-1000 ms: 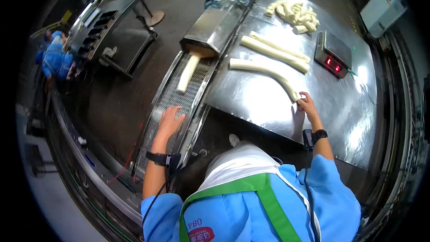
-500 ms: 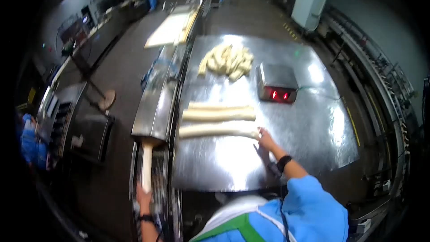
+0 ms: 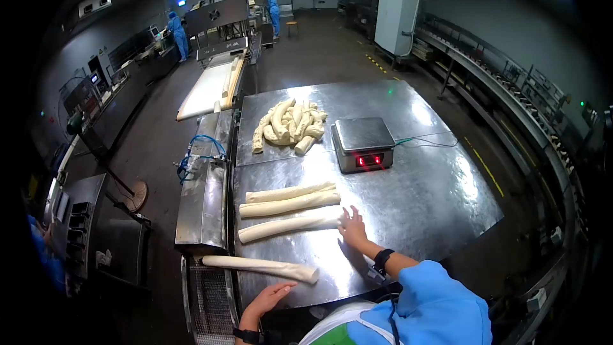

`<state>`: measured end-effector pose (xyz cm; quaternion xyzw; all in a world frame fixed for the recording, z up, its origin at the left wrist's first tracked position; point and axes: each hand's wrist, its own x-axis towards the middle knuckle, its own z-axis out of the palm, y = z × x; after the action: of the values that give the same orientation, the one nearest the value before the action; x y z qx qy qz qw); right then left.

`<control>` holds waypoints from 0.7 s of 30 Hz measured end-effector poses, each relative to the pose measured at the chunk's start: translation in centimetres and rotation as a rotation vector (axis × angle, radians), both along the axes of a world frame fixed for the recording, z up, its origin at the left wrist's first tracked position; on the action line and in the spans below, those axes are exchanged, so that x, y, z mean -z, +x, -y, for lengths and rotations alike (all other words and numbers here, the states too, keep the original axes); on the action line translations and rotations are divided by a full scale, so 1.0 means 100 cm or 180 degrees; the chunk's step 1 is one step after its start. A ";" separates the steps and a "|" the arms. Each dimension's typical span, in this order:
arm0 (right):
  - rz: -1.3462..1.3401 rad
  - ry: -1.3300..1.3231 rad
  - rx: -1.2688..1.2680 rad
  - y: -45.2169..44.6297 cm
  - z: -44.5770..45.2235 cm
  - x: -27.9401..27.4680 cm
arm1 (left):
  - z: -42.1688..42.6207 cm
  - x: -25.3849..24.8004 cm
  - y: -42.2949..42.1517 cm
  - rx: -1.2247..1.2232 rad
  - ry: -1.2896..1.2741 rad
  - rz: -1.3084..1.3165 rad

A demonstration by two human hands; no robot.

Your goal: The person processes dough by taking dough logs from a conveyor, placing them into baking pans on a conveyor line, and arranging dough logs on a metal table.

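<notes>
A long pale dough roll [image 3: 262, 268] lies slantwise, its left end over the mesh conveyor [image 3: 211, 303] and its right end on the metal table [image 3: 415, 217]. Just below this roll is my left hand [image 3: 268, 300], fingers stretched out and holding nothing. My right hand [image 3: 354, 230] has its fingers apart at the right end of another dough roll [image 3: 287, 225]; fingertips seem to touch or nearly touch it. Behind that one, two more rolls lie side by side, a thicker roll [image 3: 290, 204] and a thinner roll [image 3: 287, 191].
A heap of dough pieces [image 3: 290, 124] sits at the table's back left. To its right stands a scale [image 3: 363, 144] with a red display and a cable. A metal machine housing [image 3: 204, 211] runs along the left edge. People in blue stand far back.
The dough roll that was on the conveyor by my left hand now lies partly across the table. My left hand has moved right, off it. The view has tilted up.
</notes>
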<state>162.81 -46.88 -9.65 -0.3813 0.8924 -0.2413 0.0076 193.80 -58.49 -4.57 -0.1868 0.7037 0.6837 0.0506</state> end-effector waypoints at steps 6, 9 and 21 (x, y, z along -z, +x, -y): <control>0.0147 0.0814 -0.1668 0.053 0.005 -0.019 | 0.033 0.044 0.037 -0.1140 -0.0819 0.0548; -0.0123 0.0837 -0.1549 0.058 0.016 -0.017 | 0.035 0.048 0.064 -0.1363 -0.0900 0.0643; -0.0804 0.0180 -0.2259 0.095 0.120 0.006 | -0.025 0.066 0.184 -0.2733 -0.0754 0.0539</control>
<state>172.31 -58.88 -10.24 -0.6931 0.7050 -0.1500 -0.0088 212.23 -55.98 -11.21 -0.5214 0.6292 0.5399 -0.2019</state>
